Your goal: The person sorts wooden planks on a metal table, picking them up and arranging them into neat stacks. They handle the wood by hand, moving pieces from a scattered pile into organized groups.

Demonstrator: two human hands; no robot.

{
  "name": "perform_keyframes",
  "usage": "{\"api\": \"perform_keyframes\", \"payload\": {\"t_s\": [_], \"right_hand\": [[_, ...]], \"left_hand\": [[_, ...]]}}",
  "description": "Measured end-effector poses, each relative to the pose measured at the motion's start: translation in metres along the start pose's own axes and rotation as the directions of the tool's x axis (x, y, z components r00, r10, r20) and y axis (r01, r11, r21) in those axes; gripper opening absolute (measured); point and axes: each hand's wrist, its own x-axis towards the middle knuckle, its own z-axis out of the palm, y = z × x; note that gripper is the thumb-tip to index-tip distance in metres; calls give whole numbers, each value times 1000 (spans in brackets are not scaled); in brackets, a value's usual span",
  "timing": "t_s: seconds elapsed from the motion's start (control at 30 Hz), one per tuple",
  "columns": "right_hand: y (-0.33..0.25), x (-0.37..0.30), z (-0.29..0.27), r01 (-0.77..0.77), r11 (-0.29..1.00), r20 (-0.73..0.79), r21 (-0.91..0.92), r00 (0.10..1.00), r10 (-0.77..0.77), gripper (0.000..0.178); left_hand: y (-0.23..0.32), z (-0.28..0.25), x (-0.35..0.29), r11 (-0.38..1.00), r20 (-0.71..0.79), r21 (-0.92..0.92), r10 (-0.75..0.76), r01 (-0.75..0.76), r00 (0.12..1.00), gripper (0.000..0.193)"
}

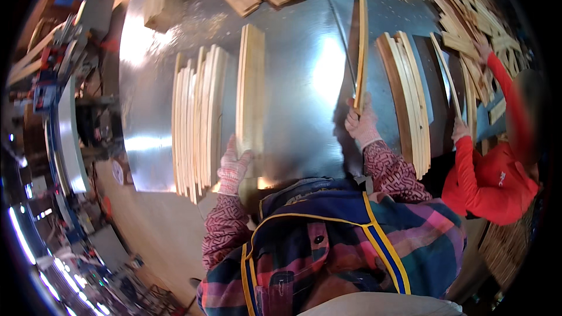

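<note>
Because the right hand (363, 126) had its fingers wrapped around only the near end of a slat (362, 47) above the desk (293, 88), slackening risked letting the far end dip; the left hand (233, 168) was at a board's (252, 82) near end, its fingers' hold impossible to tell

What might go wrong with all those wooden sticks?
The long, thin, pale wooden strip is held near one end by the whitish-gloved right hand, so it might tip or slip. A co-worker in red on the right holds another thin, pale wooden strip, so the two could bump if swung. The shiny metal table might be slippery.
</note>
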Motion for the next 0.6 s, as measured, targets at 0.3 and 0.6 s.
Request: {"api": "perform_keyframes", "payload": {"t_s": [0.3, 0.6], "right_hand": [[114, -61, -50, 13, 963, -110, -267, 993, -44, 54], [263, -178, -22, 431, 18, 381, -902, 814, -438, 54]], "left_hand": [[-23, -62, -1, 429, -184, 902, 500, -57, 846, 77], [64, 15, -20, 839, 594, 351, 144, -417, 791, 64]]}}
